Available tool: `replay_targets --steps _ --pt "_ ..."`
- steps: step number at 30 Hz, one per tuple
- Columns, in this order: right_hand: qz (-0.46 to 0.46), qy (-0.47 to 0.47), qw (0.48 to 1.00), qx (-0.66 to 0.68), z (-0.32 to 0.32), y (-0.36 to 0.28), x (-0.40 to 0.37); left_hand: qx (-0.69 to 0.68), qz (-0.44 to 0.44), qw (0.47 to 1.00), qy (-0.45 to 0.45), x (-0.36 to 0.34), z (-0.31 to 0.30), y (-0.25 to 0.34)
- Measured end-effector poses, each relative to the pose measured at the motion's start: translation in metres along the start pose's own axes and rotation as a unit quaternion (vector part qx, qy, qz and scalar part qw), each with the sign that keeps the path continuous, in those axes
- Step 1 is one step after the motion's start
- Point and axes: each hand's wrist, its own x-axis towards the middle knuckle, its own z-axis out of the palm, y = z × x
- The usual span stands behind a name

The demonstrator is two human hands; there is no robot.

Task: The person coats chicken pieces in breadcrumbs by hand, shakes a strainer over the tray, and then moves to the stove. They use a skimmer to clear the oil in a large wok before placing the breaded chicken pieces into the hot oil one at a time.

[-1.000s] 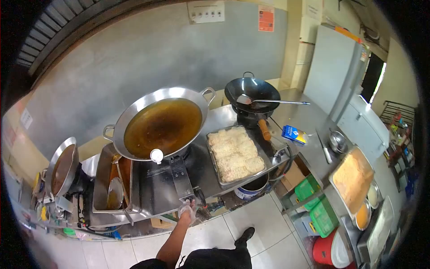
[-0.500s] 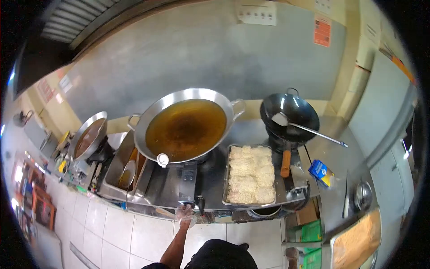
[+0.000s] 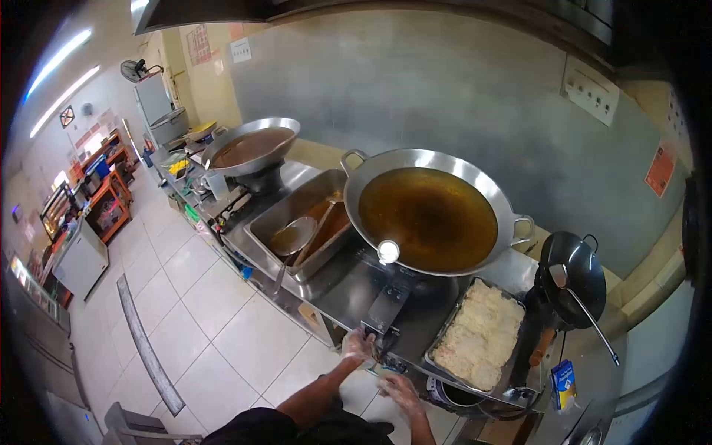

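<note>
My left hand (image 3: 358, 346), in a clear plastic glove, is at the front end of a long black stove panel (image 3: 387, 300). Its fingers curl in at the stove's front edge, beside a black knob (image 3: 386, 341); what they grip is hidden. My right hand (image 3: 400, 389), also gloved, is lower and to the right, fingers apart, near the fittings under the stove edge. Behind the panel sits a wide metal wok (image 3: 356, 194) of brown oil (image 3: 430, 215). A round white dial thermometer (image 3: 388, 252) is at its near rim.
Right of the panel lies a tray of pale breaded pieces (image 3: 482, 334). Beyond it, a black wok (image 3: 582, 278) holds a long-handled spatula (image 3: 586, 304). At left are a steel pan (image 3: 259, 236) with a ladle (image 3: 294, 236) and another wok (image 3: 289, 127). White tiled floor (image 3: 237, 341) lies below.
The view has swung left, so the stove now appears further right. My right hand has come up beside the left at the stove front. The left hand stays at the panel's end.
</note>
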Motion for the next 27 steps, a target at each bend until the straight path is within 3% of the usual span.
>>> replay_targets --steps 1,3,5,7,13,14,17,18,19,20,23,25,27 --pt "0.001 -0.030 0.999 0.020 0.026 -0.032 0.018 0.049 0.003 0.999 0.006 0.003 0.005 -0.007" --pt "-0.165 -0.004 0.984 -0.071 0.074 -0.048 0.072 0.047 0.021 0.999 -0.004 0.000 0.013 -0.022" --pt "0.008 -0.079 0.996 0.027 0.141 -0.134 0.095 0.031 0.044 0.998 -0.023 -0.004 0.023 -0.034" --pt "-0.014 -0.103 0.992 0.076 0.188 -0.157 0.137 0.021 0.061 0.997 -0.043 -0.003 0.026 -0.043" --pt "0.111 -0.117 0.957 0.241 0.266 -0.173 0.268 -0.003 0.097 0.991 -0.096 0.008 0.023 -0.065" --pt "0.165 -0.077 0.948 0.262 0.279 -0.187 0.270 -0.004 0.101 0.989 -0.107 0.011 0.020 -0.065" --pt "0.134 -0.153 0.965 0.167 0.269 -0.168 0.318 0.002 0.115 0.983 -0.140 0.021 0.011 -0.070" --pt "0.113 -0.093 0.989 -0.036 0.267 -0.161 0.332 0.008 0.123 0.980 -0.154 0.023 0.009 -0.073" --pt "0.013 -0.064 0.983 -0.174 0.261 -0.155 0.340 0.011 0.129 0.978 -0.163 0.027 0.006 -0.075" --pt "-0.081 -0.033 0.947 -0.310 0.264 -0.164 0.333 0.017 0.135 0.974 -0.180 0.028 0.002 -0.078" --pt "0.021 -0.076 0.845 -0.528 0.258 -0.236 0.264 0.042 0.146 0.962 -0.228 0.041 -0.008 -0.083" --pt "-0.081 0.029 0.822 -0.563 0.257 -0.260 0.234 0.081 0.150 0.947 -0.272 0.050 -0.018 -0.079" --pt "-0.233 0.020 0.752 -0.617 0.221 -0.229 0.256 0.125 0.155 0.928 -0.316 0.060 -0.026 -0.073"
